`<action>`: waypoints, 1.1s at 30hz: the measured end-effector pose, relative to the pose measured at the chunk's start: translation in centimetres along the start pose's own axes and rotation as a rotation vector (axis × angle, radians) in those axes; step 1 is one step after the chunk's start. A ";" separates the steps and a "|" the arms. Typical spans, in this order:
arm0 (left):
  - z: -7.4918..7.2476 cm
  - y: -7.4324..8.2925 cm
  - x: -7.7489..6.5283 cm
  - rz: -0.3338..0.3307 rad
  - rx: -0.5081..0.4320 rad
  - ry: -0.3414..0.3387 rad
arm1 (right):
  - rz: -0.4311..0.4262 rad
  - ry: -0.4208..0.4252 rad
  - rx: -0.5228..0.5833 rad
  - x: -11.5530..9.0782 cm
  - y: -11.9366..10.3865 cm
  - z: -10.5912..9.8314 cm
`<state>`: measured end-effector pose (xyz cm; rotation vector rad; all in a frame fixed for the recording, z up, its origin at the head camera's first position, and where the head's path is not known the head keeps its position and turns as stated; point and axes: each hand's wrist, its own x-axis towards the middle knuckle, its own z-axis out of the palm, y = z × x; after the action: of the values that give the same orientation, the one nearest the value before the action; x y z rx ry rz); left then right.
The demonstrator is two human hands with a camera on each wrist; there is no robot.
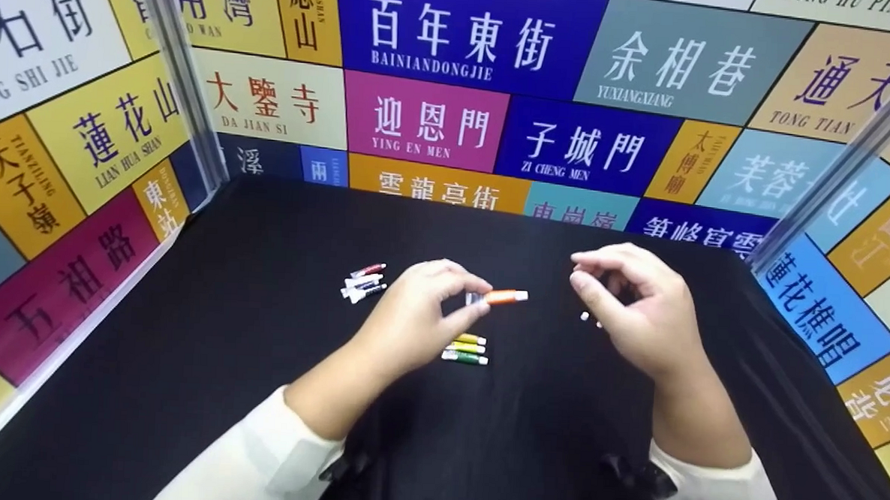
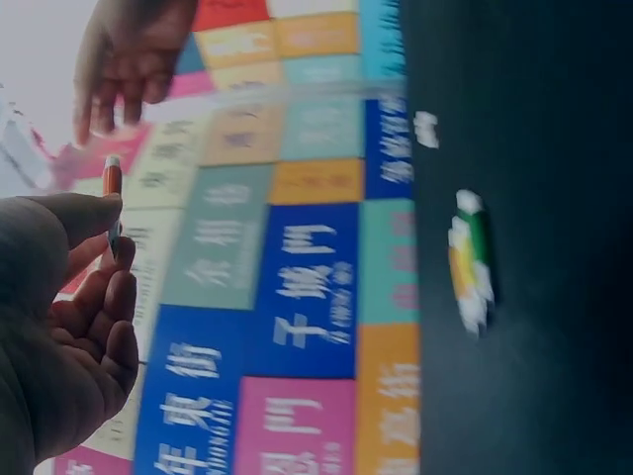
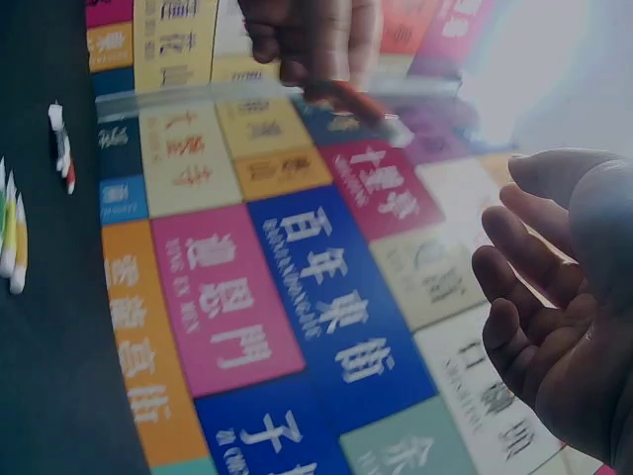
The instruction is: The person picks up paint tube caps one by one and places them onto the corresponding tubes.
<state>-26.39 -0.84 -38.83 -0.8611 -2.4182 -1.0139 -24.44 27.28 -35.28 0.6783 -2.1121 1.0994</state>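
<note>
My left hand pinches an orange paint tube between thumb and fingers above the black table. The tube's white-capped end points right, toward my other hand. Apart from it, my right hand is raised with loosely bent fingers; the right wrist view shows nothing between thumb and fingers. Below my left hand lie yellow, yellow-green and green tubes, side by side with white caps to the right. Small white pieces lie on the table by my right hand, partly hidden by it.
Farther left on the black cloth lies a small group of tubes, red, white and dark. Panels with street names stand behind and at both sides, joined by metal posts.
</note>
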 end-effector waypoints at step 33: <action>8.0 -9.5 3.2 -0.381 0.093 -0.481 | 0.614 -0.218 -0.223 -3.1 18.7 -1.4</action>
<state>-35.89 1.05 -47.23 -0.6842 -3.0992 -0.8830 -34.86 38.51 -46.48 0.0302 -2.6757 1.1013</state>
